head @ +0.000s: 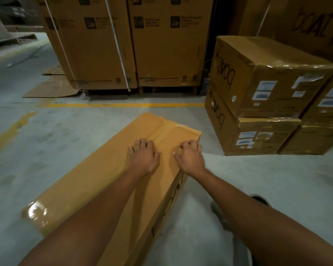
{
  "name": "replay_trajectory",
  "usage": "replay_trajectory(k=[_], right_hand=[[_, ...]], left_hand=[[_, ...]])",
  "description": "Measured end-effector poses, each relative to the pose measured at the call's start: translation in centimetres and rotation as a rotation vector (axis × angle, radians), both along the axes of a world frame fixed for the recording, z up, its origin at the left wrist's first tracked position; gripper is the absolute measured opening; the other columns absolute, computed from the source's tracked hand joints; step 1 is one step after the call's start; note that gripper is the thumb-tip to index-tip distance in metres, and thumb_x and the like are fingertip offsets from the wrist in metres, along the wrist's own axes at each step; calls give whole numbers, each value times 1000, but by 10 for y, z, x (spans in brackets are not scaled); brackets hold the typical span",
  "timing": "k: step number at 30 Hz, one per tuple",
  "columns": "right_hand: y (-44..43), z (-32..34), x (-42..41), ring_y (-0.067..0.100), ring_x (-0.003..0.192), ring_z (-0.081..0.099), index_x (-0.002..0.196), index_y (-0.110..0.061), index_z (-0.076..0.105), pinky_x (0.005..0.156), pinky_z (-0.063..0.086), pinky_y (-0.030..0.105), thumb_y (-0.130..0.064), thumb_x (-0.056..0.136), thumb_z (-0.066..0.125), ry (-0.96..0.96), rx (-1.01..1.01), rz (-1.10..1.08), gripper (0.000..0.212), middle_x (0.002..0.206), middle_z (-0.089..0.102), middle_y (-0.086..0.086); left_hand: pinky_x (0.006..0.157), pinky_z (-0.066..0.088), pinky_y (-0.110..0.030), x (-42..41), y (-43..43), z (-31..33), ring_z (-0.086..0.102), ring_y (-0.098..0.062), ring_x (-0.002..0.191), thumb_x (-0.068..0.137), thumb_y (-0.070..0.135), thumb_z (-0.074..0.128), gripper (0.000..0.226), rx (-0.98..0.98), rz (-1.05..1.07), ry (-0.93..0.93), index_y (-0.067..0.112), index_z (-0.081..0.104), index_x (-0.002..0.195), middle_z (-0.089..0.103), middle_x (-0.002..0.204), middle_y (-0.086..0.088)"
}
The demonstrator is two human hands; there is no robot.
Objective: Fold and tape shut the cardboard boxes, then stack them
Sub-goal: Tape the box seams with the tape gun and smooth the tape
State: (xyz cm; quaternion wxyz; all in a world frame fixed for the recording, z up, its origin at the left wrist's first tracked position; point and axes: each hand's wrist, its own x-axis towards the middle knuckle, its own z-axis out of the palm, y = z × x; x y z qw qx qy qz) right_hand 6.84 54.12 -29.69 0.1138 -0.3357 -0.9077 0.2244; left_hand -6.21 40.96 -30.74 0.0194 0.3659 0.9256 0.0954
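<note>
Cardboard box (96, 179): long, lying on the concrete floor (258, 169) at centre of view, top flaps closed. Seam (161, 131) running lengthwise between the flaps toward the far end. Glossy tape patch (35, 212) wrapped over the near left corner.

Left hand (143, 157): released, palm down, fingers spread, pressing the top panel just left of the seam.

Right hand (190, 156): on the right flap near the box's right edge, fingers bent, knuckles raised, thumb pointing toward the seam. Grasping the edge or only pressing: cannot tell.

Hands near each other, not touching, seam between them.

Stack of taped boxes (258, 89) to the right, two high, white labels on the facing sides, well apart from the hands. Tall cartons (133, 50) behind, beyond a yellow floor line (123, 105). Flat cardboard sheet (50, 89) on the floor at far left, beside the cartons.
</note>
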Motion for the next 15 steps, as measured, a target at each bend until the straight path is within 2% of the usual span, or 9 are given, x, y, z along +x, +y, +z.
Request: replay_trajectory(k=[2,5,8,10,15], right_hand=[[30,-6,-20,36,135,31,134,-17,51,108,37,47,-57,92,57,-2,48,-13,58,142,39,14],[72,-11,-41,38,143,25,142,-14,43,117,27,49,-65,88,58,0,23,-11,76,150,38,18],[92,-17,-47,33,135,38,142,-17,44,110,36,42,-64,81,69,98,-138,-56,81,144,43,10],[90,-18,-45,32,131,42,142,-19,44,106,40,42,-63,78,72,128,-173,-90,82,141,43,8],[65,-7,-8,36,131,39,143,-19,40,103,41,44,-70,75,70,30,-171,-145,90,140,40,12]], left_hand=[[116,17,-59,-14,25,-2,17,-33,148,102,53,30,58,-10,-13,1,16,34,147,25,158,-14],[120,6,-58,-26,50,-7,4,-30,153,103,54,24,62,-17,-12,-6,21,22,155,9,166,-10],[121,0,-56,-27,55,-14,-2,-27,154,103,56,19,63,-19,-1,4,27,16,158,3,168,-5],[121,-1,-55,-25,51,-13,-4,-25,154,102,58,16,63,-24,-11,16,31,14,159,0,168,-3],[122,-4,-53,-2,33,-7,-8,-22,154,102,60,14,61,-70,-105,-21,37,8,158,-6,167,0]])
